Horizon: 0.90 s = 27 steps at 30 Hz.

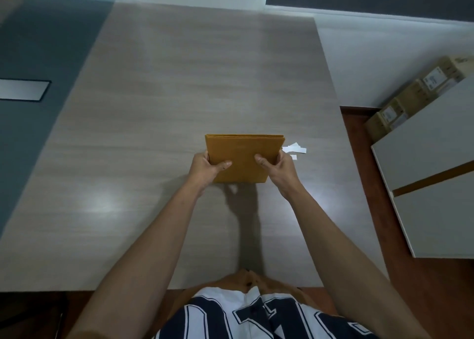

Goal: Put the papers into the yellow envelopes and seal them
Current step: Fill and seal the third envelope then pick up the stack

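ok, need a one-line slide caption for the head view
Both hands, left and right, hold a stack of yellow envelopes over a wooden table, white paper strips lying beside it.

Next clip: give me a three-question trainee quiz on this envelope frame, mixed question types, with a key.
1. True or false: both hands grip the stack of yellow paper envelopes.
2. The small white paper strips lie on which side of the stack? A) left B) right
3. Fill in: the stack is held above the grey wood-grain ____.

Key: 1 true: left hand and right hand hold its sides. 2 B. 3 table.
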Motion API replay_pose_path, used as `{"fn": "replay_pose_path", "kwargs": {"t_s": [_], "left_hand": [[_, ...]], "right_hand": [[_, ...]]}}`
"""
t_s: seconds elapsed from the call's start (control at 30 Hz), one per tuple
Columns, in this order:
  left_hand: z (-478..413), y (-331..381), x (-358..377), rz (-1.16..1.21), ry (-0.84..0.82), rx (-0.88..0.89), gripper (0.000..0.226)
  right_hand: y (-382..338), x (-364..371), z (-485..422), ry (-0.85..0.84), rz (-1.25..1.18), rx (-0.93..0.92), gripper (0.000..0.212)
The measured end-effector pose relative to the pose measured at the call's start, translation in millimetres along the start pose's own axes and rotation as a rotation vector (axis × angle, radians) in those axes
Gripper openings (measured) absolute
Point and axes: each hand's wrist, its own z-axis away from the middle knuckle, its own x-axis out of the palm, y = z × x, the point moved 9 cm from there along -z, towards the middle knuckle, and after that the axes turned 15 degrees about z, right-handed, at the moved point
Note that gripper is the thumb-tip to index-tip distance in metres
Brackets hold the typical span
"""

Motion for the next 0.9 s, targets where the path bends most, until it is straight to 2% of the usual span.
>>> {"fn": "replay_pose_path", "kwargs": {"t_s": [0.17,0.33,0.47,0.57,0.73,0.9], "left_hand": [[-5.0,5.0,9.4,-0.043,0.004,0.023,0.028],[-10.9,15.2,45.1,-0.040,-0.055,0.011,0.028],[-15.9,17.9,76.2,-0.031,-0.099,-0.012,0.028],[-18.6,18.9,118.9,-0.011,-0.168,-0.024,0.032],[-7.1,10.8,201.4,-0.073,-0.309,-0.058,0.039],[22.5,7.0,297.9,-0.202,-0.417,0.017,0.049]], "right_hand": [[-5.0,-11.0,-4.6,0.054,0.063,0.058,0.032],[-11.1,-44.4,-2.3,0.142,0.036,0.081,0.033],[-9.7,-71.0,6.8,0.122,0.059,0.077,0.045],[0.8,-104.0,21.2,0.166,0.087,0.122,0.053],[15.9,-172.7,50.6,0.337,0.064,0.178,0.046],[31.1,-251.5,88.5,0.481,-0.019,0.184,0.046]]}}
